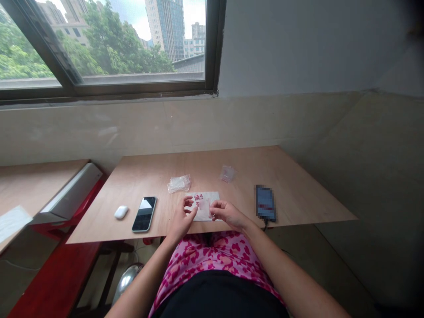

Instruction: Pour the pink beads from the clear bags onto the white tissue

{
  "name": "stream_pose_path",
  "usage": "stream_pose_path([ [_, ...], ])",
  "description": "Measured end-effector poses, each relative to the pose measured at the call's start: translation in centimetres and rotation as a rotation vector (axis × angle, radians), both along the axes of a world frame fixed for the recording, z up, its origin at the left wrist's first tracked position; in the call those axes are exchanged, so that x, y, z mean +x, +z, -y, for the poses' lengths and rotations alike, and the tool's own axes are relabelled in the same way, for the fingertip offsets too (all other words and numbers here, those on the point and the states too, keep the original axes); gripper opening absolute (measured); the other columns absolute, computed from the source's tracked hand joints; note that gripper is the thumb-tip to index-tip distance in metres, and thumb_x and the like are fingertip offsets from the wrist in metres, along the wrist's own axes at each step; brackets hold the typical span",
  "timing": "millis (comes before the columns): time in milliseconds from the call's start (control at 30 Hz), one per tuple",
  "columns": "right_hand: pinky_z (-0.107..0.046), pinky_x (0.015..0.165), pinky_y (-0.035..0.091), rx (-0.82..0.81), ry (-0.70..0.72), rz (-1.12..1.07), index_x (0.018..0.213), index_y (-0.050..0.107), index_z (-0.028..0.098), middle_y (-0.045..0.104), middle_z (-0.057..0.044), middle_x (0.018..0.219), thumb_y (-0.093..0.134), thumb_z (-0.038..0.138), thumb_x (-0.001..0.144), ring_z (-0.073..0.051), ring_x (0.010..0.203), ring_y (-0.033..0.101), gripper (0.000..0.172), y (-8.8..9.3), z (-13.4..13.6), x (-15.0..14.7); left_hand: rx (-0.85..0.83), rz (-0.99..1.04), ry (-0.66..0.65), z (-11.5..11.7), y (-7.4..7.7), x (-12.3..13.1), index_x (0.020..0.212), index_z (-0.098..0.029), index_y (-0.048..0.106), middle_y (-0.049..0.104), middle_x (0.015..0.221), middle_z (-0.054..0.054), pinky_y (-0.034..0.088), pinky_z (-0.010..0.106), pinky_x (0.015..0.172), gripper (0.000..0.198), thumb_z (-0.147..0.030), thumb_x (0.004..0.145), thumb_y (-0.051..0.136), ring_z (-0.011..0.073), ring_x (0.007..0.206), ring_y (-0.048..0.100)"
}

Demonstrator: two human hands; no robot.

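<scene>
A white sheet of paper lies near the table's front edge, with several small red pieces on its upper left part. My left hand rests at the sheet's left edge, fingers curved and apart beside the red pieces, with nothing visible in it. Over the right side of the sheet, my right hand is closed in a pinch. A thin red strip stands out from its fingertips; the fingers cover its lower end, and it is too small to name exactly.
Clear plastic bags lie behind the sheet, and another small bag sits farther right. On the left are a phone and a white earbud case. A second phone with a cable lies right. A red bench stands lower left.
</scene>
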State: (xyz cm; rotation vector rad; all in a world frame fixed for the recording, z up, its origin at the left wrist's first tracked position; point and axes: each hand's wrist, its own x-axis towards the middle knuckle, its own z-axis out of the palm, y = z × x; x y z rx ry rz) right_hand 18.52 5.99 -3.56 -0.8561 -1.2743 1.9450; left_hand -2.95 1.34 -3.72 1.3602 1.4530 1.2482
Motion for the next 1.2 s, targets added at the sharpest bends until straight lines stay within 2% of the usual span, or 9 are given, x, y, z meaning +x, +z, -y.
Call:
stream_pose_path([
  [67,-0.027,0.069,0.048,0.044,0.016,0.017,0.076,0.067,0.017,0.068,0.0,0.072,0.087,0.042,0.073,-0.014,0.065,0.06,0.032,0.1,0.3,-0.2,-0.032,0.003,-0.111,0.5,0.7,0.4,0.094,-0.02,0.062,0.066,0.093,0.006,0.049,0.031,0.08,0.028,-0.048,0.09,0.065,0.0199,0.088,0.063],
  [133,-0.026,0.066,0.046,0.097,0.072,0.027,0.077,0.067,0.017,0.07,-0.001,0.074,0.084,0.042,0.077,-0.014,0.067,0.062,0.03,0.2,0.7,-0.6,-0.104,0.07,-0.295,1.0,1.2,0.8,0.078,-0.019,0.06,0.063,0.077,0.003,0.048,0.03,0.078,0.037,-0.051,0.095,0.058,0.0178,0.077,0.06],
  [233,-0.025,0.063,0.043,0.13,0.171,0.031,0.078,0.065,0.018,0.073,-0.004,0.077,0.08,0.043,0.081,-0.017,0.073,0.067,0.03,0.3,1.3,-1.2,-0.181,0.162,-0.43,1.5,1.5,1.5,0.074,-0.018,0.06,0.061,0.07,0.002,0.046,0.028,0.07,0.044,-0.056,0.095,0.057,0.0161,0.068,0.057],
  [400,-0.027,0.067,0.048,0.13,0.209,0.018,0.08,0.063,0.018,0.076,-0.006,0.083,0.078,0.048,0.082,-0.019,0.079,0.071,0.033,0.8,1.6,-1.4,-0.212,0.206,-0.398,1.3,1.2,1.8,0.073,-0.018,0.061,0.059,0.067,0.002,0.044,0.027,0.065,0.047,-0.059,0.094,0.056,0.0155,0.065,0.054],
  [567,-0.03,0.072,0.052,0.133,0.199,0.018,0.085,0.065,0.017,0.077,-0.008,0.086,0.073,0.054,0.086,-0.02,0.079,0.072,0.038,0.7,1.3,-1.3,-0.156,0.206,-0.405,1.1,0.9,1.5,0.071,-0.019,0.059,0.059,0.068,0.002,0.046,0.029,0.069,0.036,-0.046,0.095,0.055,0.0163,0.067,0.056],
  [733,-0.03,0.067,0.052,0.181,0.143,0.057,0.078,0.063,0.018,0.074,-0.004,0.074,0.074,0.049,0.084,-0.019,0.069,0.069,0.033,-0.7,1.3,-1.6,-0.125,0.054,-0.379,1.3,0.1,1.5,0.07,-0.019,0.058,0.061,0.067,0.002,0.041,0.027,0.063,0.028,-0.036,0.092,0.055,0.0159,0.065,0.056],
  [867,-0.028,0.064,0.049,0.255,0.089,0.129,0.075,0.06,0.02,0.069,0.0,0.067,0.071,0.039,0.085,-0.017,0.065,0.066,0.024,-1.4,1.7,-1.9,-0.083,-0.145,-0.275,1.6,-0.1,1.8,0.064,-0.019,0.054,0.056,0.061,-0.001,0.032,0.026,0.058,0.025,-0.032,0.086,0.058,0.0148,0.059,0.05],
  [967,-0.027,0.063,0.049,0.291,0.068,0.192,0.074,0.059,0.02,0.068,0.0,0.068,0.069,0.033,0.084,-0.018,0.067,0.066,0.019,-1.4,2.0,-2.0,-0.053,-0.249,-0.222,1.7,-0.3,2.0,0.061,-0.02,0.049,0.052,0.057,-0.003,0.028,0.026,0.057,0.025,-0.028,0.083,0.057,0.014,0.057,0.046],
  [1200,-0.026,0.063,0.047,0.353,-0.02,0.292,0.072,0.054,0.021,0.064,0.002,0.065,0.064,0.021,0.079,-0.015,0.064,0.062,0.012,-1.0,1.4,-1.5,0.043,-0.38,-0.154,1.5,-0.8,1.3,0.058,-0.021,0.042,0.045,0.055,-0.003,0.027,0.027,0.057,0.024,-0.018,0.08,0.051,0.0141,0.056,0.045],
])
